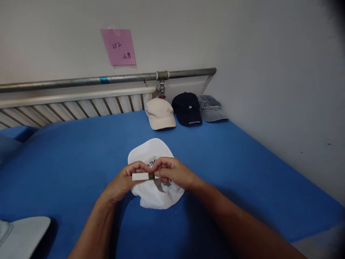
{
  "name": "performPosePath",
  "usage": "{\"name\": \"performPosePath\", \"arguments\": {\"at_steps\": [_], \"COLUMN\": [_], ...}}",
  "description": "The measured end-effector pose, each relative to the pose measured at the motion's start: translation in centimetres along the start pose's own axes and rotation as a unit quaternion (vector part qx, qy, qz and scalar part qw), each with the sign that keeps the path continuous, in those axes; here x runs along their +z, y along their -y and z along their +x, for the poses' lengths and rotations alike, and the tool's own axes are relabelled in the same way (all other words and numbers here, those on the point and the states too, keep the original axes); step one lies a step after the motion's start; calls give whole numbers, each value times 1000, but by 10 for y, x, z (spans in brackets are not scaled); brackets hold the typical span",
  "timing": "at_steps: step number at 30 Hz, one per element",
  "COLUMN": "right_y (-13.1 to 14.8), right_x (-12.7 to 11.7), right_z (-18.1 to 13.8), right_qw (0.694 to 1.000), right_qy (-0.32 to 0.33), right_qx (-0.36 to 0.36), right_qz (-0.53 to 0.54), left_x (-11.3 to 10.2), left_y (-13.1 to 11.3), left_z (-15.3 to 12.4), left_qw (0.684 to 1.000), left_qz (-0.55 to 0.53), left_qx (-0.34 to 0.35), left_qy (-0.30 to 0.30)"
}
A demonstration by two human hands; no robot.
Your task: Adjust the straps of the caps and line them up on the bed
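Observation:
A white baseball cap (159, 198) lies on the blue surface in front of me, its brim pointing away and dark lettering partly showing inside. Its white back strap (140, 176) runs through a small brass-coloured buckle (151, 175), raised over the cap's opening. On the left part of this strap, my left hand (121, 183) is closed, fingertips near the buckle. My right hand (176, 172) pinches the strap just right of the buckle. The two hands' fingertips almost meet above it.
Beyond the white cap, a beige cap (160, 114), a navy cap (186, 109) and a grey-blue cap (212, 109) sit in a row. A pale cap (24, 233) shows at lower left. A radiator (81, 108), metal pipe (129, 77) and wall border the blue surface (81, 151).

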State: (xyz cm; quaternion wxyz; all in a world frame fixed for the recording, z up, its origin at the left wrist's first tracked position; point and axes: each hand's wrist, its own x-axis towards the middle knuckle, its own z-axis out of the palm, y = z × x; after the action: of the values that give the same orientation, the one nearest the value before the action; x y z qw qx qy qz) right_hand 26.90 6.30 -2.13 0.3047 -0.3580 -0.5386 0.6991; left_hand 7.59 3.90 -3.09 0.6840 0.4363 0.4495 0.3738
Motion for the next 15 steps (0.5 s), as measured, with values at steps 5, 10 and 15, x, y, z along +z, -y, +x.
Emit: {"name": "performPosePath", "arguments": {"at_steps": [5, 10, 15], "right_y": [-5, -3, 2], "right_x": [-2, -2, 0], "right_z": [2, 1, -2], "right_qw": [1000, 1000, 1000], "right_qy": [-3, -2, -2], "right_qx": [-2, -2, 13], "right_qz": [-6, -1, -14], "left_x": [0, -1, 1], "left_y": [2, 0, 0], "left_z": [0, 0, 0], "left_qw": [999, 998, 998], "left_qz": [-38, -55, -56], "left_qx": [-2, 4, -1], "left_qy": [-11, -14, -6]}}
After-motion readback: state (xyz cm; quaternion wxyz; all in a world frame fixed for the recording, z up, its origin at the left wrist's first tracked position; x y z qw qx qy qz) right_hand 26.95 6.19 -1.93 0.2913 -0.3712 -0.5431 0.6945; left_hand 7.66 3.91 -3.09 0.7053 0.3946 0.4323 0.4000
